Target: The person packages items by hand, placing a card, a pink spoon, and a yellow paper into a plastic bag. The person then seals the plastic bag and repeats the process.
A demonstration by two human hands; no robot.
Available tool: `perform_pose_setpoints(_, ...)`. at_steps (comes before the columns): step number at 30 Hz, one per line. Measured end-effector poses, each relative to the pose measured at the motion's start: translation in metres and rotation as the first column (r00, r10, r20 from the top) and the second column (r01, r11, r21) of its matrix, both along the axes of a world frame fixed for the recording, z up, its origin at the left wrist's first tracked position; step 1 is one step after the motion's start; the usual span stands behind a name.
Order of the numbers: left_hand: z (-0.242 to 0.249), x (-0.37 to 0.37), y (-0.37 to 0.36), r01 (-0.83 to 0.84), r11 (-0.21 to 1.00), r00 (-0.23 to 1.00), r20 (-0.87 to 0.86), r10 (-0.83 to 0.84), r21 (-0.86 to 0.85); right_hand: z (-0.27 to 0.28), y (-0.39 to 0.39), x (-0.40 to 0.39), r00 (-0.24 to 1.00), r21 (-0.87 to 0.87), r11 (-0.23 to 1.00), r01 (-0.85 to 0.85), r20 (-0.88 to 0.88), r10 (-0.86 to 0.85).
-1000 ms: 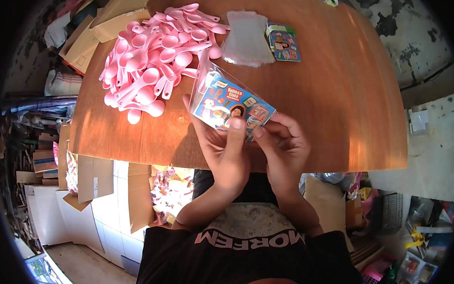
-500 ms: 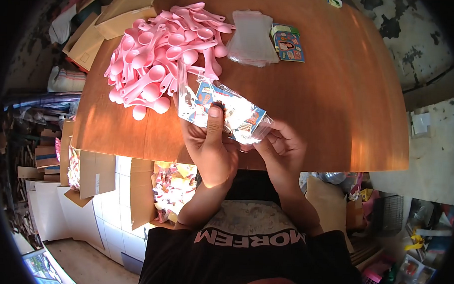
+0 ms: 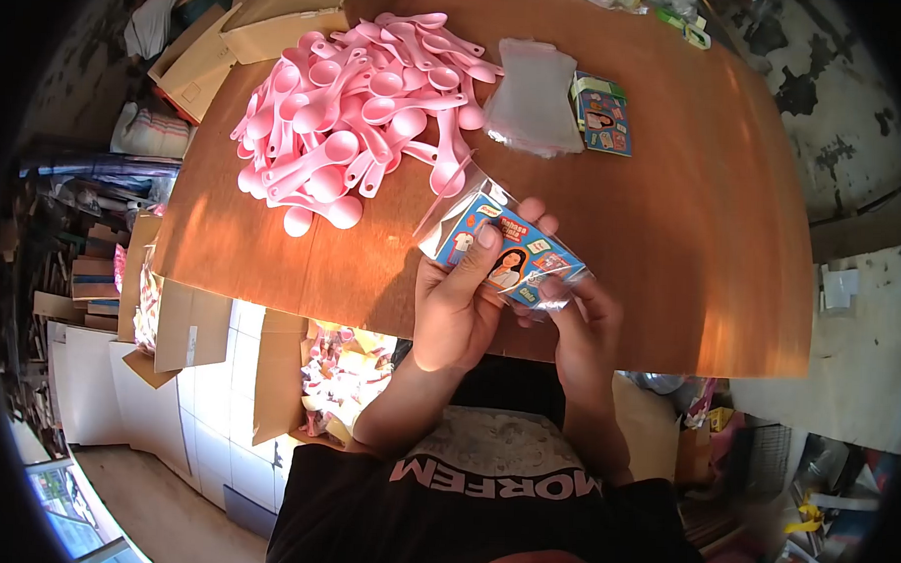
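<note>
A clear plastic bag with a blue printed card (image 3: 543, 247) inside is held over the table's near part. My left hand (image 3: 460, 307) grips it with the thumb on top and fingers beneath. At its right end, my right hand (image 3: 583, 311) pinches the bag's edge. Beyond them lies a large heap of pink plastic spoons (image 3: 362, 110) on the left. A stack of clear bags (image 3: 536, 96) lies right of the heap, and beside it is a stack of blue cards (image 3: 605, 116).
The brown wooden table (image 3: 711, 221) has a curved far edge. An open cardboard box (image 3: 281, 17) stands at the far left. Below the near edge, another box holds colourful packets (image 3: 340, 377). A green item (image 3: 684, 28) lies at the far right.
Both hands and the bagged card have moved right relative to the table. The bag has tilted out of the glare, and its print now shows clearly. The view has also shifted.
</note>
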State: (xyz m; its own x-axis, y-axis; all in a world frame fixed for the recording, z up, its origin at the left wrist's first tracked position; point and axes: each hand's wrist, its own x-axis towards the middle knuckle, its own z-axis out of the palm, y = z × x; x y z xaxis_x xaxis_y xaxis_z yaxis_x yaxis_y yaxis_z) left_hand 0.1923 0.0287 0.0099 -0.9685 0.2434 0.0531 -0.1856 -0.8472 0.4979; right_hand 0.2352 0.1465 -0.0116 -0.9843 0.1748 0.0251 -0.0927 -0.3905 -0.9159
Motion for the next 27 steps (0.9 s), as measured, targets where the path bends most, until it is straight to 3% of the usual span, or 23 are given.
perform_pose_setpoints(1, -0.001, -0.001, 0.002, -0.051, 0.998, 0.999, -0.001, 0.051, -0.031, -0.002, 0.002, 0.0, 0.999, 0.135, 0.99, 0.032, -0.013, -0.03)
perform_pose_setpoints(2, -0.004, -0.001, 0.001, -0.046, 0.999, 0.999, 0.017, 0.046, -0.026, -0.002, 0.002, -0.001, 1.0, 0.135, 0.991, 0.025, -0.007, -0.025)
perform_pose_setpoints(9, -0.013, 0.004, 0.019, -0.178, 0.984, 0.984, 0.029, 0.178, -0.006, 0.002, -0.005, 0.003, 0.994, -0.01, 0.994, 0.108, 0.006, -0.108)
perform_pose_setpoints(13, -0.019, 0.007, 0.021, -0.082, 0.997, 0.997, 0.005, 0.083, -0.008, -0.004, 0.0, 0.003, 0.99, 0.038, 0.989, 0.141, -0.009, -0.141)
perform_pose_setpoints(15, -0.021, 0.011, 0.021, 0.021, 0.993, 0.999, 0.029, -0.018, -0.118, -0.001, 0.002, 0.002, 0.992, 0.022, 0.992, 0.128, 0.011, -0.128)
perform_pose_setpoints(18, -0.013, 0.016, 0.028, 0.008, 0.994, 0.997, 0.072, 0.0, -0.105, 0.003, 0.002, 0.0, 0.981, 0.01, 0.983, 0.182, -0.072, -0.181)
perform_pose_setpoints(21, -0.018, 0.015, 0.027, 0.017, 0.987, 0.999, 0.03, -0.012, -0.157, 0.005, 0.007, 0.003, 0.993, -0.017, 0.996, 0.091, -0.074, -0.092)
perform_pose_setpoints(23, -0.017, 0.014, 0.026, -0.041, 0.977, 0.999, 0.004, 0.043, -0.208, 0.005, 0.009, 0.001, 0.985, 0.082, 0.982, 0.173, -0.03, -0.171)
perform_pose_setpoints(25, -0.02, 0.013, 0.016, -0.012, 0.988, 0.999, -0.055, 0.004, -0.152, 0.006, 0.011, 0.001, 0.988, 0.078, 0.985, 0.153, -0.004, -0.153)
perform_pose_setpoints(27, -0.015, 0.009, 0.016, -0.156, 0.984, 0.987, -0.052, 0.152, -0.088, 0.007, 0.01, 0.001, 0.991, 0.076, 0.989, 0.128, 0.022, -0.13)
